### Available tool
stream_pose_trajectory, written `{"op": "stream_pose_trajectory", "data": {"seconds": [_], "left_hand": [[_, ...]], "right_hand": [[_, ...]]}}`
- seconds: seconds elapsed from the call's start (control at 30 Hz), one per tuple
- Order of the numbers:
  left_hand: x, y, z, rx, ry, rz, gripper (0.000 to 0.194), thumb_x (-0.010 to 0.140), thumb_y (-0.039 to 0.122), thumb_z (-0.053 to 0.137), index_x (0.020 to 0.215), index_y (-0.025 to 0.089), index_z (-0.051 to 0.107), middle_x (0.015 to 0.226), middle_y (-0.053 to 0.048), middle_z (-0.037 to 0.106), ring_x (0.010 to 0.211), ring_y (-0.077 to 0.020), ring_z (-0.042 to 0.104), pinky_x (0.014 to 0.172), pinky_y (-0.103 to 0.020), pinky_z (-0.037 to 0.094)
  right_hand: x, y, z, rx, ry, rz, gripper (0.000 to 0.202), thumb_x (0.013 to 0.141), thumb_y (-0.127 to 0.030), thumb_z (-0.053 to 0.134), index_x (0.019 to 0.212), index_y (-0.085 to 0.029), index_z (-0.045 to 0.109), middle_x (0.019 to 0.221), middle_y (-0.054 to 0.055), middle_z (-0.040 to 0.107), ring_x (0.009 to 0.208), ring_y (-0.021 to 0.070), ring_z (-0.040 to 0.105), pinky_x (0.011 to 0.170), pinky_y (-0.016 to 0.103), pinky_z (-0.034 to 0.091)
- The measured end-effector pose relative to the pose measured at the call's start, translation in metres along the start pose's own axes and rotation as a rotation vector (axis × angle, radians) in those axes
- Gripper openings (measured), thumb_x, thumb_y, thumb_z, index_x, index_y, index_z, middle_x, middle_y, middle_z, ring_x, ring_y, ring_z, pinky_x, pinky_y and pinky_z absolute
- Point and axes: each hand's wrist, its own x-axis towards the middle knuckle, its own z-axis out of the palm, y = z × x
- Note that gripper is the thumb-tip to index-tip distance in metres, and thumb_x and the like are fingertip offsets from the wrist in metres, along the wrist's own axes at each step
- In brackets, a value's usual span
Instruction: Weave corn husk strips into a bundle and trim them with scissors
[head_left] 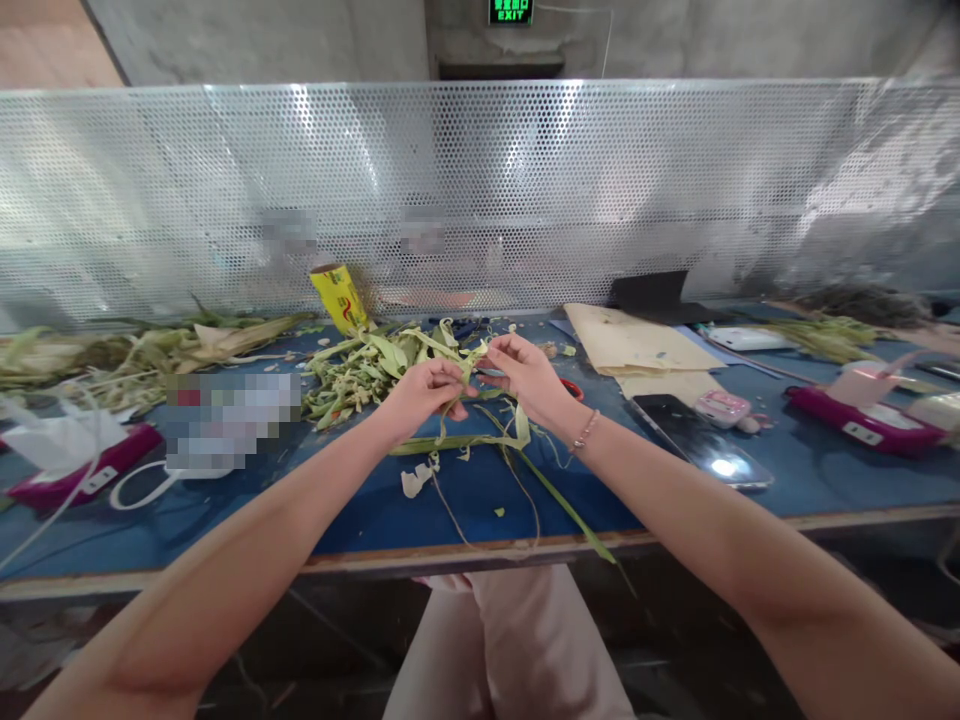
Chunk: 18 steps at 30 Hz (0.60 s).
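Observation:
My left hand (429, 393) is closed, fingers pinched on a pale green leaf strip (471, 362) that looks like corn husk. Just to its right, my right hand (523, 370) pinches the same strip between thumb and fingers. Fingers hide part of the strip. A heap of twisted or plaited husk pieces (360, 375) lies behind and left of my left hand. Below the hands, a long green leaf strip (566, 505) and a thin cord (450, 505) lie on the blue tabletop (360, 520). A red loop like a scissors handle (572, 389) shows beside my right wrist.
A yellow roll (339, 298) stands by the perforated metal screen (480, 180). More husks (202, 350) lie at left. At right are brown paper (637, 340), a phone (697, 440), a pink case (722, 407) and a purple power strip (862, 420); another power strip (112, 465) lies left.

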Motion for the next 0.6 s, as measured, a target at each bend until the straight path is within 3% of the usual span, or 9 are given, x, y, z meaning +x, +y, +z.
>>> {"op": "stream_pose_trajectory", "data": {"seconds": [0.37,0.6], "left_hand": [[0.0002,-0.0041,-0.0047,-0.055,-0.111,-0.021,0.023,0.072,0.034,0.058,0.068,0.014,0.048,0.062,0.001,0.060,0.039,-0.0040,0.050,0.040,-0.017,0.038],[-0.0025,-0.0001,-0.0048,-0.284,-0.230,-0.115,0.019,0.074,0.029,0.058,0.067,0.014,0.048,0.049,0.006,0.041,0.039,-0.0033,0.040,0.040,-0.017,0.034]], "right_hand": [[-0.0031,0.0003,0.0051,0.087,-0.096,-0.003,0.026,0.063,-0.038,0.067,0.070,-0.021,0.049,0.069,-0.005,0.053,0.065,0.0088,0.055,0.068,0.028,0.047],[-0.0039,-0.0023,0.0053,0.063,-0.062,0.051,0.031,0.061,-0.042,0.068,0.068,-0.020,0.047,0.061,-0.006,0.049,0.053,0.0062,0.047,0.048,0.020,0.037]]}}
